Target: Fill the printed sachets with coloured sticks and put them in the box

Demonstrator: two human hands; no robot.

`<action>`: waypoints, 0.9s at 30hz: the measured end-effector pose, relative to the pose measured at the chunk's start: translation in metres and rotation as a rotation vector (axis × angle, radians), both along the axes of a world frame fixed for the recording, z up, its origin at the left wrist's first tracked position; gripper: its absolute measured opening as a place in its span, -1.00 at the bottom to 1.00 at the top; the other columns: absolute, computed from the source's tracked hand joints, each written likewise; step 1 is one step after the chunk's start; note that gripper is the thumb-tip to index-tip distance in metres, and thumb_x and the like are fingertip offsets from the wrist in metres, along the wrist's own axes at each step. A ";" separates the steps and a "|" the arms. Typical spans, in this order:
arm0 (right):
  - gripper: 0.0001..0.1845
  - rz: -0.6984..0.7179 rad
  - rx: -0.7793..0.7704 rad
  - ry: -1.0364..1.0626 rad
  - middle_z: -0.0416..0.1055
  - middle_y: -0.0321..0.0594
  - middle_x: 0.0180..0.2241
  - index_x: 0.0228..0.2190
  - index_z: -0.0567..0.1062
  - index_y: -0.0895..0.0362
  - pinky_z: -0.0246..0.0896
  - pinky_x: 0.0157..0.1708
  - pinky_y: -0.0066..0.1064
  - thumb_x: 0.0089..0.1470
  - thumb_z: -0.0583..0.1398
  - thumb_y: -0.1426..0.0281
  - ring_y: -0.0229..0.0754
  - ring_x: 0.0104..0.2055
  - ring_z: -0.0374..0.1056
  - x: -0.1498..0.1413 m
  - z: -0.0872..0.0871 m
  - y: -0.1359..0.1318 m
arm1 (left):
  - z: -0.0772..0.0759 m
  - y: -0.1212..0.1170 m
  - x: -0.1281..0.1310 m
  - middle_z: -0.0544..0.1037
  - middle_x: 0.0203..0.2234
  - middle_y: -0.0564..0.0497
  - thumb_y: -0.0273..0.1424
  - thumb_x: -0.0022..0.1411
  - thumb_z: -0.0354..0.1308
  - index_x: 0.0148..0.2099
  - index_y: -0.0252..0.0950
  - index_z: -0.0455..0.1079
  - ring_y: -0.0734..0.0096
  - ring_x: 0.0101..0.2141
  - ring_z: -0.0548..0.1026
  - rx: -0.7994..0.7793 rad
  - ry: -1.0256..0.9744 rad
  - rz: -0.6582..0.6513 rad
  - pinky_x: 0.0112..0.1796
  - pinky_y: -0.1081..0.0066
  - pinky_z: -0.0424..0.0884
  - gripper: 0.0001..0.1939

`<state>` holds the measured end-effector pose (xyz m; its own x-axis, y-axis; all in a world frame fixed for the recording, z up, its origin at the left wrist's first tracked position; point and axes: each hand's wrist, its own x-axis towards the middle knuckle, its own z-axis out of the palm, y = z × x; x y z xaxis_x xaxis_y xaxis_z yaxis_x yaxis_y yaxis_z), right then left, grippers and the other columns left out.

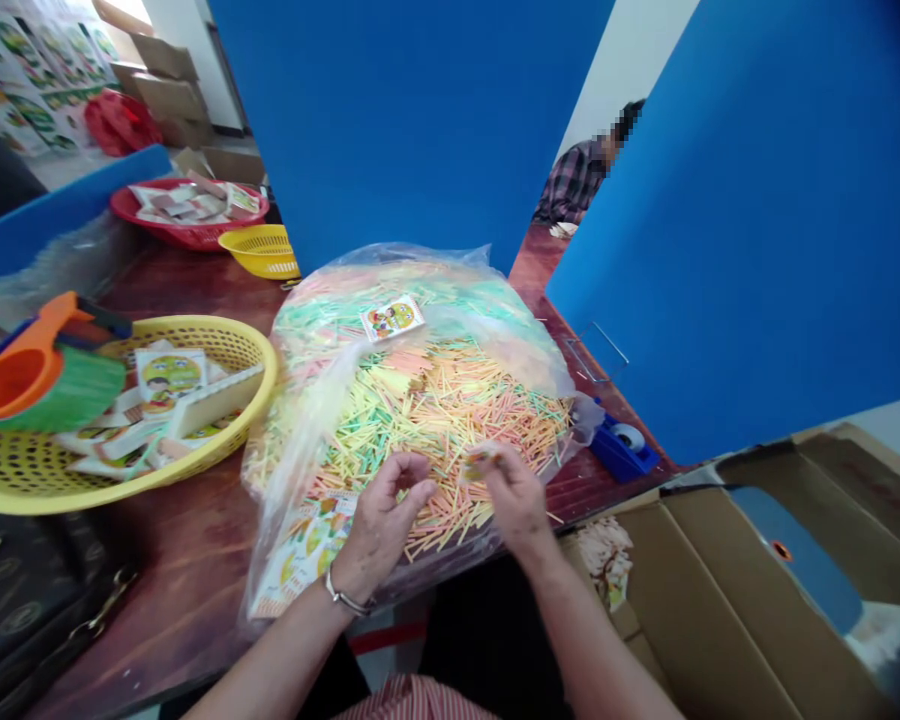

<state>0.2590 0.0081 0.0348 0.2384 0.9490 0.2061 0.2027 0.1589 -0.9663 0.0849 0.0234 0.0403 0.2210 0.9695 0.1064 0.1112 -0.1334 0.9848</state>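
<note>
1. The left hand (382, 525), a metal bracelet (345, 600) on its wrist, is half open, its fingers loosely curled above the sticks and holding nothing that shows.
2. The right hand (514, 497) is pinched nearly shut on a small printed piece (478, 465), too small to read.
3. Both hands are over a clear plastic bag (412, 270) of thin coloured sticks (450, 420), which lies on a wooden table (187, 600). A printed card (392, 318) is at the bag's 12 o'clock.
4. At 9 o'clock, a yellow basket (255, 350) holds printed cards (170, 380) and an orange scoop (15, 385).
5. At 10 o'clock are a red basket (150, 225) and a smaller yellow basket (261, 250).
6. At 3 o'clock sits a blue tape dispenser (621, 450); at 4 o'clock, a cardboard box (690, 600).
7. At 1 o'clock, a person in a checked shirt (577, 180) sits beyond a blue partition (757, 250).
</note>
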 end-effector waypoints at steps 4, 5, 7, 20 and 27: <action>-0.72 -0.216 -0.181 -0.301 0.43 -0.23 -0.39 -0.30 0.45 0.15 0.25 -0.30 -0.33 -0.04 0.06 0.30 -0.16 -0.34 0.33 0.091 -0.021 0.003 | -0.002 -0.019 -0.038 0.42 -0.42 0.06 -0.29 0.21 -0.04 -0.15 -0.25 0.22 0.42 -0.40 0.41 0.045 0.376 0.192 -0.33 0.40 0.32 -0.80; -0.72 -0.208 -0.208 -0.417 0.43 -0.22 -0.41 -0.32 0.45 0.15 0.24 -0.29 -0.31 -0.04 0.04 0.31 -0.14 -0.34 0.32 0.109 -0.028 0.005 | -0.004 -0.023 -0.050 0.42 -0.42 0.04 -0.29 0.20 -0.04 -0.18 -0.25 0.23 0.38 -0.40 0.41 0.097 0.518 0.227 -0.33 0.38 0.31 -0.82; -0.70 -0.147 -0.162 -0.640 0.43 -0.14 -0.33 -0.29 0.45 0.16 0.21 -0.20 -0.23 -0.06 0.04 0.33 -0.08 -0.26 0.30 0.130 -0.039 0.010 | -0.011 -0.033 -0.070 0.42 -0.45 0.00 -0.28 0.17 -0.02 -0.29 -0.25 0.28 0.29 -0.37 0.40 0.218 0.778 0.210 -0.29 0.31 0.29 -0.84; -0.76 0.374 0.068 -1.280 0.44 -0.14 -0.30 -0.28 0.44 0.20 0.12 -0.14 -0.40 0.10 0.00 0.50 -0.19 -0.21 0.30 -0.014 0.028 0.094 | -0.038 -0.025 -0.082 0.47 -0.49 -0.04 -0.43 0.09 -0.01 -0.33 -0.30 0.31 0.26 -0.40 0.42 0.101 1.081 0.184 -0.38 0.36 0.27 -0.89; -0.78 0.447 -0.084 -1.540 0.46 0.09 -0.36 -0.41 0.49 0.31 0.14 -0.26 -0.31 -0.08 0.07 0.65 -0.02 -0.25 0.34 -0.053 0.028 0.112 | -0.045 -0.028 -0.085 0.49 -0.41 -0.04 -0.48 0.18 -0.11 -0.29 -0.26 0.34 0.29 -0.34 0.43 0.281 0.963 0.160 -0.29 0.33 0.28 -0.81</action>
